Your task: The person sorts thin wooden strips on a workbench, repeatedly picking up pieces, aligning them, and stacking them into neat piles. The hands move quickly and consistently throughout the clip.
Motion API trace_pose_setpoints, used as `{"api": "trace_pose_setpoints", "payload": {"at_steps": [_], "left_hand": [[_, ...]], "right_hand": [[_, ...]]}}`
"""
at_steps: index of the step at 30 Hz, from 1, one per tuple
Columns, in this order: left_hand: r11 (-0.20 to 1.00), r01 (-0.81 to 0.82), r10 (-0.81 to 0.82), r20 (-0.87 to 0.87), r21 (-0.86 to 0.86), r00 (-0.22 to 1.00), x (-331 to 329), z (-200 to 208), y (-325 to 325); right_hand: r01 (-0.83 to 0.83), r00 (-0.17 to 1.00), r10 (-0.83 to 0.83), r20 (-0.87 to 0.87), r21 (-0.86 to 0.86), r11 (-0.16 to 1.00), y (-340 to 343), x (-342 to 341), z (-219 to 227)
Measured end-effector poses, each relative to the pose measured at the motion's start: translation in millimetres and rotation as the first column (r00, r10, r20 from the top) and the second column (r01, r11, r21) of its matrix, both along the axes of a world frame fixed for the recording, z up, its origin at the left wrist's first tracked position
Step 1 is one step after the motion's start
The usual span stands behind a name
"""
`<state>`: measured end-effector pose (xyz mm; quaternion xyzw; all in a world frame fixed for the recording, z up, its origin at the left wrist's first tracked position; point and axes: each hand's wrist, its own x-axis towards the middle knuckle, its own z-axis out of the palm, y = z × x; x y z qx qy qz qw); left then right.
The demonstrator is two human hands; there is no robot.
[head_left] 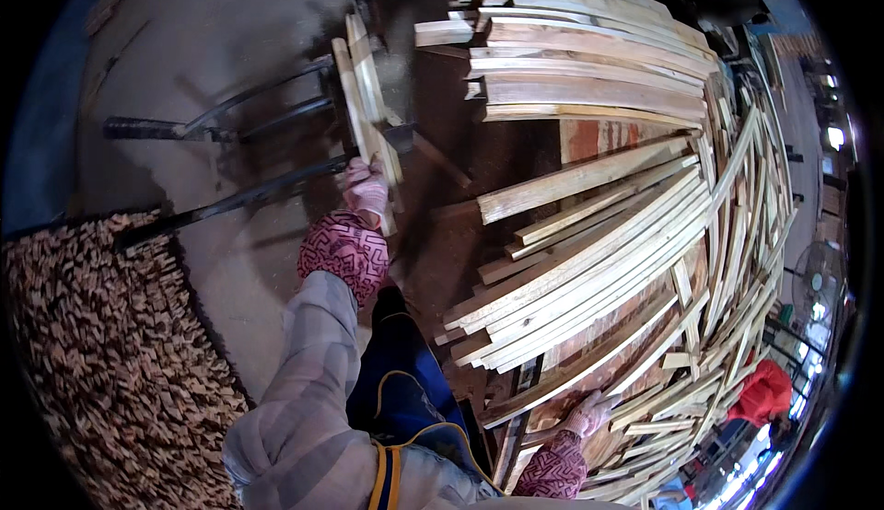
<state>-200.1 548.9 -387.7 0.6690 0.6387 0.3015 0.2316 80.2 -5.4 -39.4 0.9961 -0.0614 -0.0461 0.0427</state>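
My left hand (366,190), in a pale pinkish glove below a red patterned cuff, is closed round the near part of a wooden strip (357,105). A second strip (366,63) lies alongside it on a black metal stand (267,188). At the lower right, my right hand (589,412), gloved the same way, is at the near end of another wooden strip (658,344). Its thumb and fingers appear closed on that end, though the fingertips are partly hidden. Loose strips surround this hand.
Rows of sawn wooden strips (589,50) cover the bench at the right, with a tangled heap (746,206) beyond them. Many short wood ends (110,353) are packed together at the lower left. A person in red (762,392) is at the far right.
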Motion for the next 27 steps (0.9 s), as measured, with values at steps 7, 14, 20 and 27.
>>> {"api": "trace_pose_setpoints", "payload": {"at_steps": [7,14,20,27], "left_hand": [[0.861,0.078,-0.312,-0.401,-0.502,0.861,-18,22,31],[0.809,0.064,-0.143,-0.089,-0.585,0.986,25,69,21],[0.720,0.098,-0.047,0.094,-0.687,0.995,3,93,38],[0.693,0.455,-0.689,-0.327,-0.559,0.647,-44,107,33]], "right_hand": [[-0.373,0.855,0.457,0.246,-0.321,0.870,-19,13,-18],[-0.017,0.993,0.024,0.118,-0.059,0.998,-2,-5,16],[0.572,0.818,-0.062,-0.572,0.820,-0.008,-12,0,31],[0.471,0.882,-0.104,-0.460,0.844,0.255,13,-16,21]]}}
